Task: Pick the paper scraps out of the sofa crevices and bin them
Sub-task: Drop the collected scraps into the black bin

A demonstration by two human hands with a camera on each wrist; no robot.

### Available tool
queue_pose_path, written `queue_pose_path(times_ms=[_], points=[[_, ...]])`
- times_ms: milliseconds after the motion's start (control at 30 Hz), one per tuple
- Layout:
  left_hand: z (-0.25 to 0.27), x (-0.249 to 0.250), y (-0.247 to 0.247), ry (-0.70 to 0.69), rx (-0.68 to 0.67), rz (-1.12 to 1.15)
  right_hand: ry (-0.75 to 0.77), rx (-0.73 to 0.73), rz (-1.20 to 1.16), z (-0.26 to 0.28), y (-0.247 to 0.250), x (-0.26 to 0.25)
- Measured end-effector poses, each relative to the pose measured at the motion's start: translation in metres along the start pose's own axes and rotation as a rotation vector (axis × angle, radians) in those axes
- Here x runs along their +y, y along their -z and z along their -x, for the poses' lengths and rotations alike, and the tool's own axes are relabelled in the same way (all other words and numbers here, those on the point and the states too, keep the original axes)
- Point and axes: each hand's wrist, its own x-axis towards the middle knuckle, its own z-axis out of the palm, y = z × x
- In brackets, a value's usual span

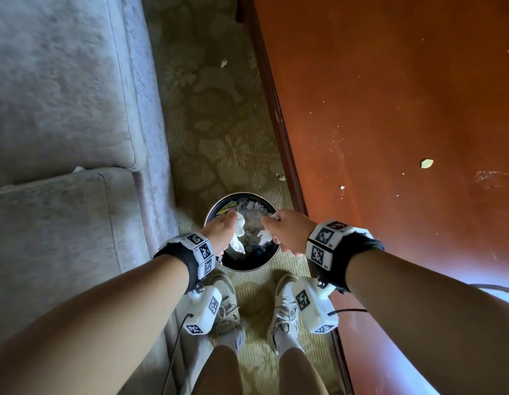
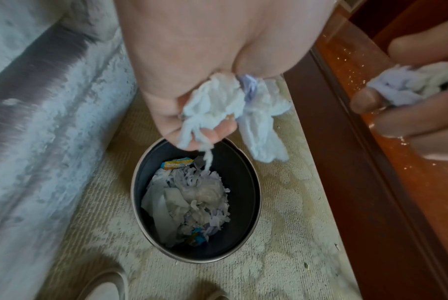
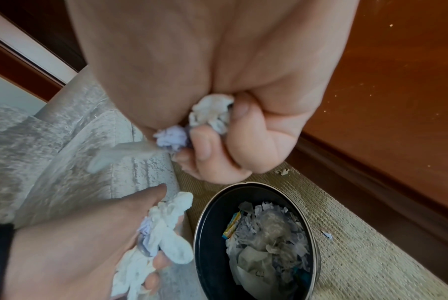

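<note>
A round dark bin (image 1: 239,267) stands on the carpet in front of my feet, partly filled with shredded paper (image 2: 192,203). Both hands hover over its opening. My left hand (image 1: 226,225) grips a bunch of crumpled white paper scraps (image 2: 218,105), and loose ends hang down toward the bin (image 2: 246,192). My right hand (image 1: 279,230) has its fingers curled round a white and lilac wad of paper (image 3: 210,115). A blurred pale scrap (image 3: 122,154) shows beside the right hand. The left hand's bunch (image 3: 166,229) also shows in the right wrist view, beside the bin (image 3: 207,233).
The grey sofa (image 1: 62,109) runs along the left, with a white scrap (image 1: 78,169) in the gap between cushions. A reddish wooden table (image 1: 390,109) at the right carries a scrap (image 1: 426,163) and crumbs. Small scraps (image 1: 224,63) lie on the patterned carpet (image 1: 219,132).
</note>
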Motion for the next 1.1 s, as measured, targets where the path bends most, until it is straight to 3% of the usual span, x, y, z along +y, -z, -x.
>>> queue_pose_path(times_ms=[333, 467, 667, 767, 933, 1100], points=[[-0.021, -0.015, 0.0, -0.024, -0.008, -0.077, 0.016, 0.063, 0.153, -0.023, -0.011, -0.001], [-0.022, -0.01, 0.003, -0.145, 0.081, -0.371, 0.042, 0.084, 0.205, -0.028, -0.01, -0.004], [-0.026, -0.006, 0.002, -0.165, 0.118, -0.627, 0.065, 0.091, 0.257, -0.032, -0.008, 0.0], [-0.03, -0.006, -0.009, -0.19, 0.108, -0.69, 0.073, 0.103, 0.333, -0.032, -0.004, 0.008], [-0.031, -0.014, -0.035, -0.129, 0.209, -0.721, 0.068, 0.076, 0.355, -0.03, 0.0, 0.022], [-0.033, -0.008, -0.031, -0.17, 0.055, -0.861, 0.093, 0.069, 0.353, -0.032, 0.001, 0.026]])
